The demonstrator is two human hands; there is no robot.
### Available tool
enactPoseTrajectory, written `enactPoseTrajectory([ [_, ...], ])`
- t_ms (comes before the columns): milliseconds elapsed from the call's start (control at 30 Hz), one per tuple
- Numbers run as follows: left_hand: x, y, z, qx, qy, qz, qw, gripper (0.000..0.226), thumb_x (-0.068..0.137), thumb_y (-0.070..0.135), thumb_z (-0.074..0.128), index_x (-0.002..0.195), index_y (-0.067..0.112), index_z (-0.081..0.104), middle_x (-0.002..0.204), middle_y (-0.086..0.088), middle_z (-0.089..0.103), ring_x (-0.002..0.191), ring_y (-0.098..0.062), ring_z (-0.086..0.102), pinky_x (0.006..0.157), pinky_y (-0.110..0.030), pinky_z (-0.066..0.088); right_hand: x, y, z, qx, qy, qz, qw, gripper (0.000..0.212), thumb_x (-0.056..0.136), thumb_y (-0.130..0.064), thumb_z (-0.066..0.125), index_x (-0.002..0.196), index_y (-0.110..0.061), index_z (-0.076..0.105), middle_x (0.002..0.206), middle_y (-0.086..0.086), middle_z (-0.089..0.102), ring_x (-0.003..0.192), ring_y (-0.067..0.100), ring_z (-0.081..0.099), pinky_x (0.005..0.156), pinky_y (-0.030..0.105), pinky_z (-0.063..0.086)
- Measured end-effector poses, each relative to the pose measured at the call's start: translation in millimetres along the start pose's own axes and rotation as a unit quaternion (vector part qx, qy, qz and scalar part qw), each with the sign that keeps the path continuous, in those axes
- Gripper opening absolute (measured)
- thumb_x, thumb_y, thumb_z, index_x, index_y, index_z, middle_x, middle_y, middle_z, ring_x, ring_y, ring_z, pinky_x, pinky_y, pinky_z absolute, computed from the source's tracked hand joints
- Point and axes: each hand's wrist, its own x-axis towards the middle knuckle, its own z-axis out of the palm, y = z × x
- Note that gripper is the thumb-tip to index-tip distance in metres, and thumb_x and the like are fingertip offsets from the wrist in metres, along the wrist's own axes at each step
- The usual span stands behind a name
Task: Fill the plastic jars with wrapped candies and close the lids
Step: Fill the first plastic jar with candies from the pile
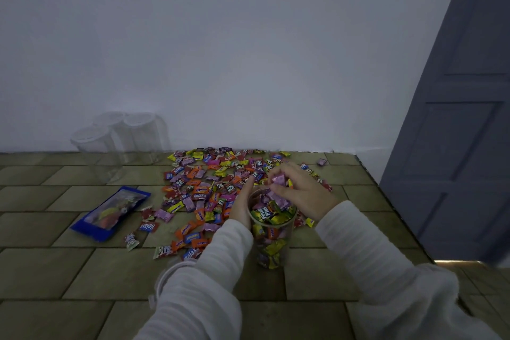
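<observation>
While the jar [271,229] is gripped by the left hand [242,205], pink candies [277,180] are clutched by the right hand [296,187] above its mouth. They should be released just under the fingertips, so none falls outside the nearly full jar.

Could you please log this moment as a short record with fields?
jar in use: clear jar, nearly full of candies, no lid on
left hand: holds the jar's side
right hand: over the jar mouth, gripping pink candies
loose candy pile: spread on the floor beyond the jar
empty jars: three, by the wall
blue packet: left of the pile
</observation>
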Motion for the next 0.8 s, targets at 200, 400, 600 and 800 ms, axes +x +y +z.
enactPoseTrajectory([
  [200, 3, -1, -2, 0.009, 0.008, 0.026, 1.0, 0.041, 0.083, 0.044, 0.057, 0.086, 0.006, 0.071, 0.078, -0.013, 0.073, 0.076, -0.024, 0.069, 0.077, -0.034, 0.051, -5, -18, -13, -0.092, -0.028, 0.003, 0.995, 0.024, 0.089, -0.025, 0.063, 0.113, -0.027, 0.057, 0.091, -0.013, 0.056, 0.079, 0.003, 0.059, 0.07, 0.018, 0.044],
  [400, 0, -1, -1, 0.024, 0.017, 0.032, 0.999, 0.042, 0.09, 0.043, 0.053, 0.07, 0.013, 0.075, 0.075, -0.007, 0.074, 0.074, -0.022, 0.07, 0.079, -0.035, 0.051, -5, -28, -17, -0.196, -0.046, 0.036, 0.979, 0.032, 0.084, -0.03, 0.069, 0.116, -0.024, 0.067, 0.096, -0.008, 0.062, 0.086, 0.007, 0.057, 0.075, 0.019, 0.043],
  [600, 0, 0, -1, 0.012, 0.02, 0.006, 1.0, 0.048, 0.087, 0.047, 0.055, 0.076, 0.006, 0.077, 0.087, -0.017, 0.072, 0.085, -0.031, 0.067, 0.092, -0.044, 0.05, 1, -46, -1, -0.294, -0.145, 0.027, 0.944, 0.03, 0.088, -0.025, 0.065, 0.116, -0.014, 0.069, 0.108, 0.005, 0.068, 0.102, 0.018, 0.06, 0.085, 0.025, 0.043],
  [800, -6, 3, 3, 0.011, 0.035, 0.003, 0.999, 0.052, 0.087, 0.047, 0.054, 0.101, 0.0, 0.07, 0.098, -0.02, 0.069, 0.096, -0.034, 0.064, 0.087, -0.042, 0.052, 15, -44, 8, -0.285, -0.18, 0.067, 0.939, 0.028, 0.085, -0.019, 0.069, 0.113, -0.016, 0.071, 0.117, 0.001, 0.067, 0.107, 0.018, 0.061, 0.099, 0.029, 0.045],
])
